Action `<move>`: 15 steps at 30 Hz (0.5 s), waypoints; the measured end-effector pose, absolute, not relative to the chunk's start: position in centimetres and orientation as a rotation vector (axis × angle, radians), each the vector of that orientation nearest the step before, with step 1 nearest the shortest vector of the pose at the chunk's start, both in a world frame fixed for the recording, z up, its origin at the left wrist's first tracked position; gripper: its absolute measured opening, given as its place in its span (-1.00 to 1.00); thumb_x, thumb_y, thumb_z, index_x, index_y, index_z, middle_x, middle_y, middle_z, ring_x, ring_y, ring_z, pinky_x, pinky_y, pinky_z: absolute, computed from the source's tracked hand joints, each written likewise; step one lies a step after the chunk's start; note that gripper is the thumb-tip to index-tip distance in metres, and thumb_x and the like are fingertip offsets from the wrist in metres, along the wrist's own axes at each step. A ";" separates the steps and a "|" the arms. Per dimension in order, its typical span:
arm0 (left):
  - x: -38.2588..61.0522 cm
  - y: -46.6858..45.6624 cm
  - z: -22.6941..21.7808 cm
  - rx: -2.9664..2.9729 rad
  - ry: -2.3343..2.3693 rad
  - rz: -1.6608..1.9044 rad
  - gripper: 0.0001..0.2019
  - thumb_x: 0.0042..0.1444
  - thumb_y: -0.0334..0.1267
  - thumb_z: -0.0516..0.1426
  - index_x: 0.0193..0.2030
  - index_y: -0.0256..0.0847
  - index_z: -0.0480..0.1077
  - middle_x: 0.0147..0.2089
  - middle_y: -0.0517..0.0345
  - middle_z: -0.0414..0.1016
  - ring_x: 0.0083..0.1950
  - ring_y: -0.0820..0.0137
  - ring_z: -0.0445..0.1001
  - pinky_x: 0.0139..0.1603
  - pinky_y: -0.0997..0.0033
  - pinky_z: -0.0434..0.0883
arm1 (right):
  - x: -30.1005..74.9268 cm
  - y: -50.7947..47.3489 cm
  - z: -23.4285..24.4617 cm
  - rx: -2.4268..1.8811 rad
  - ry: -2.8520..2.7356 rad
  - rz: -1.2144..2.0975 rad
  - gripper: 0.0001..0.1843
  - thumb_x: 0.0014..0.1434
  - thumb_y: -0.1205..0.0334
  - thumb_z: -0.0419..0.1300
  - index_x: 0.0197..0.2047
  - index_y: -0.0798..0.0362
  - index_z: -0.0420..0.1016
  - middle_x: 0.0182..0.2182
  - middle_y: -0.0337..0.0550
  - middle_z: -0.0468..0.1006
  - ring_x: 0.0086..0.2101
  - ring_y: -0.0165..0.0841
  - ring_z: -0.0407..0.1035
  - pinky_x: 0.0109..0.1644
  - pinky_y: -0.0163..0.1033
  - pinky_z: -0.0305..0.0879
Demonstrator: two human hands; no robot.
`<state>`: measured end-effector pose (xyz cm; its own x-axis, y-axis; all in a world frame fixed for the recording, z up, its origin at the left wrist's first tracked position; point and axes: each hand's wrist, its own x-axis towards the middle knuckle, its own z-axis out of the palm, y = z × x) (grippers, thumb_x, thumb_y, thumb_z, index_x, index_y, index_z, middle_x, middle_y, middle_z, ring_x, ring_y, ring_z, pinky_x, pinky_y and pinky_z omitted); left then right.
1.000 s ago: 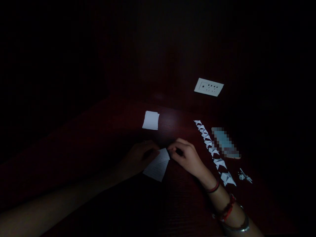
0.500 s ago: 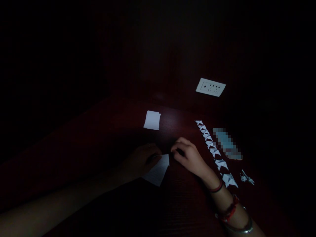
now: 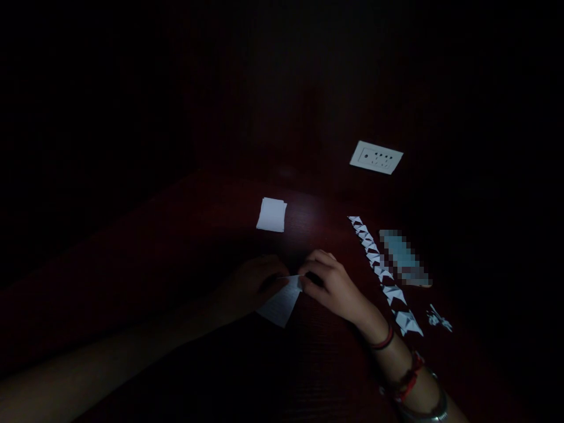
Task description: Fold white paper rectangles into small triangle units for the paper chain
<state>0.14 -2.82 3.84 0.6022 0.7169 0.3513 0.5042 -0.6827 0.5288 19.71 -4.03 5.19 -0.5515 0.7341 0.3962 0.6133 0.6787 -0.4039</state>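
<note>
Between my hands, over the dark red table [image 3: 335,352], is a sheet of white paper [image 3: 281,302]. My left hand [image 3: 259,279] lies in deep shadow and pinches the paper near its upper edge, covering its left side. With thumb and fingers, my right hand [image 3: 328,279] pinches the paper's upper right corner. Beyond the hands lies a small stack of white paper sheets [image 3: 272,215]. Right of my right hand, a slanting row of folded white paper pieces [image 3: 373,258] runs from far to near.
A blurred-out bluish flat object [image 3: 404,257] lies right of the folded row. Nearer me is a small white tangled item [image 3: 439,318], too small to name. A white wall socket [image 3: 376,157] is at the back right. Most of the surroundings are dark.
My right hand has moved slightly left and closed on the paper's upper right corner, which it stood apart from before. My left hand keeps its hold.
</note>
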 end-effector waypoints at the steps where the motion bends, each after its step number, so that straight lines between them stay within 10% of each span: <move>1: 0.1 -2.8 3.9 2.443 0.985 0.795 -0.86 0.15 -0.32 -0.02 -0.32 -0.23 0.34 -0.33 0.20 0.35 -0.28 0.44 0.33 -0.24 0.46 0.25 | 19.8 -4.0 5.2 -1.039 -2.339 0.295 -0.91 0.11 0.38 0.07 -0.32 0.08 0.39 -0.35 -0.19 0.34 -0.27 -0.39 0.22 -0.16 -0.24 0.11; 15: -0.6 -2.0 2.7 2.412 0.989 0.860 -0.89 0.16 -0.35 -0.01 -0.30 -0.22 0.32 -0.31 0.21 0.34 -0.25 0.45 0.33 -0.21 0.46 0.26 | 19.2 -4.2 4.8 -1.082 -2.240 0.344 -0.87 0.13 0.34 0.06 -0.25 0.07 0.41 -0.32 -0.18 0.34 -0.26 -0.39 0.25 -0.16 -0.25 0.15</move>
